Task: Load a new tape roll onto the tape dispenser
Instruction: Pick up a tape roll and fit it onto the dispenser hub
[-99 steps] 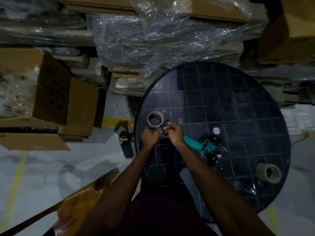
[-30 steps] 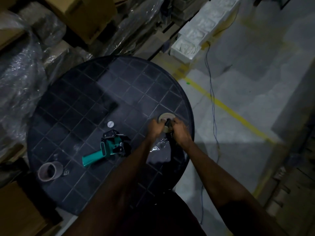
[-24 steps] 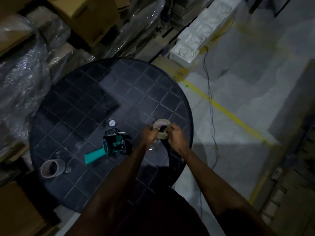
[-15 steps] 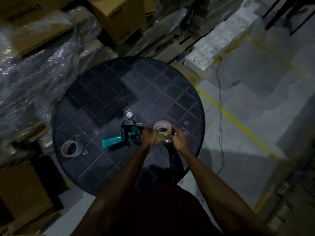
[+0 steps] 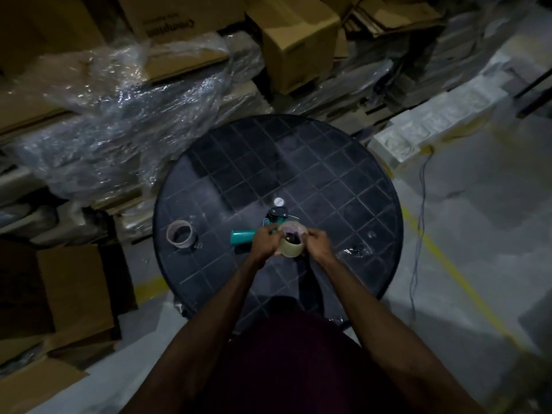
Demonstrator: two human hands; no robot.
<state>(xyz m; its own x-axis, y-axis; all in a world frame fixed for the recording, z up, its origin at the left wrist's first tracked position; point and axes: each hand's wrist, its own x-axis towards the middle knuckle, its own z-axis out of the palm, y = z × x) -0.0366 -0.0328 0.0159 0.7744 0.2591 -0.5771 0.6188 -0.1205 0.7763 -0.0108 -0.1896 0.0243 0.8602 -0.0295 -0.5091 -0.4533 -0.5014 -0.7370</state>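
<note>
Round black table (image 5: 343, 162), both hands now gripping tape roll (image 5: 291, 248) over teal dispenser (image 5: 243, 236), formerly apart

Left hand (image 5: 266, 242) and right hand (image 5: 319, 242) gripping

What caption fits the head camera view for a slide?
Both hands, left and right, hold a tape roll above a round black table, beside a green tape dispenser.

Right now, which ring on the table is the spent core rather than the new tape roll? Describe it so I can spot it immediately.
Start at the round black table. Near its left edge, left of the teal tape dispenser, an empty cardboard core lies alone. Unlike the new tape roll held in both hands, it is untouched and thin-walled.
</note>
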